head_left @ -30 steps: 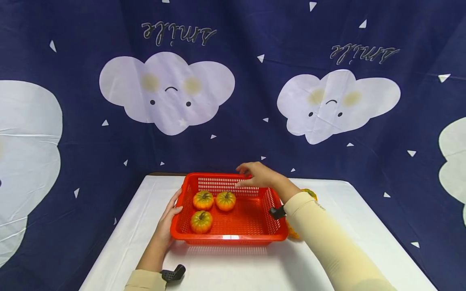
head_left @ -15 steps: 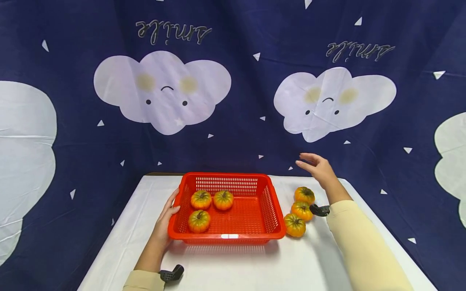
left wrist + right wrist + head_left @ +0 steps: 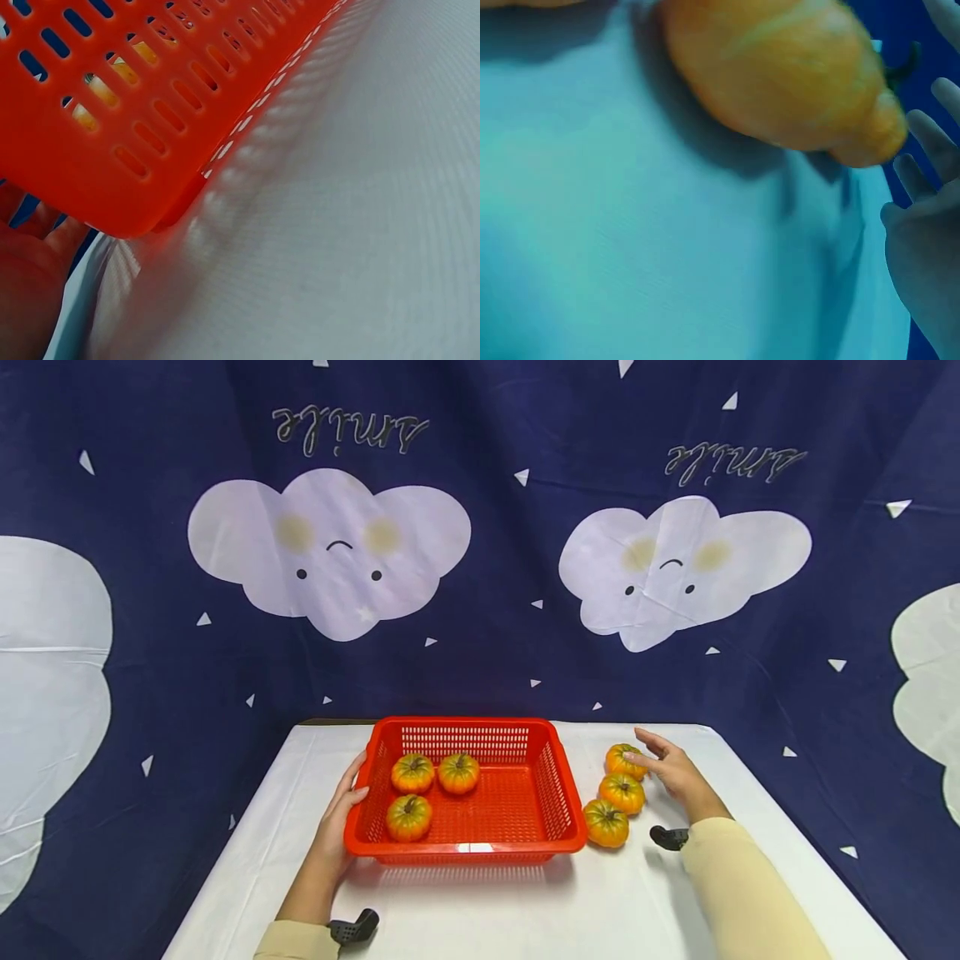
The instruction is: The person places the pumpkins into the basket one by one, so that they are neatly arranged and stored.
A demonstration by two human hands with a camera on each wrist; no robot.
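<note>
In the head view, my left hand (image 3: 340, 814) rests against the left side of a red plastic basket (image 3: 465, 849), its fingers lying along the outer wall and the thumb at the rim. Three small orange-green pumpkins are inside: one at back left (image 3: 412, 773), one beside it (image 3: 458, 774) and one nearer the front (image 3: 408, 818). To the right of the basket, my right hand (image 3: 675, 774) is spread at the farthest pumpkin (image 3: 624, 761) of a row, thumb apart from the fingers. Contact with it cannot be made out. The right wrist view shows a pumpkin (image 3: 780, 75) close by the fingers.
Two more pumpkins, a middle one (image 3: 622, 793) and a front one (image 3: 606, 823), line up beside the basket's right wall. Everything stands on a white-covered table (image 3: 510, 918). A dark blue cloth (image 3: 510, 643) with clouds hangs behind its far edge.
My right hand has moved right from over the basket, then down to the farthest pumpkin outside it. The left hand stays at the basket, and the pumpkins in it keep their places.
</note>
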